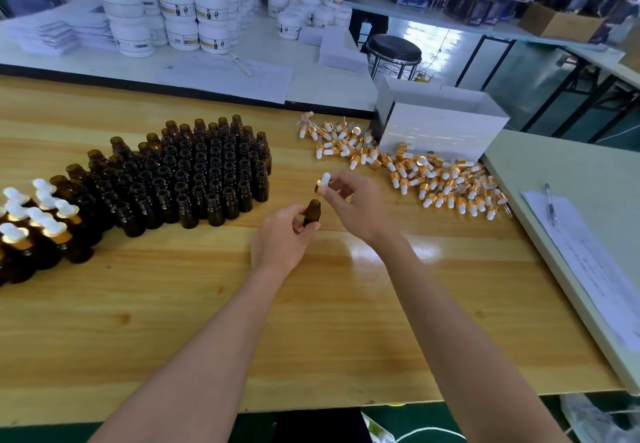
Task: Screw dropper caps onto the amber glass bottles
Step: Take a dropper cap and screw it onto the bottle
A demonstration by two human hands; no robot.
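My left hand grips one open amber bottle upright just above the wooden table. My right hand holds a dropper cap with a white bulb and gold collar, slightly above and to the right of the bottle's mouth, apart from it. A large block of uncapped amber bottles stands to the left. Several capped bottles stand at the far left edge. A loose pile of dropper caps lies to the right of my hands.
A white open box stands behind the cap pile. A grey side table to the right carries papers and a pen. White jars fill the far bench; a black stool stands beyond.
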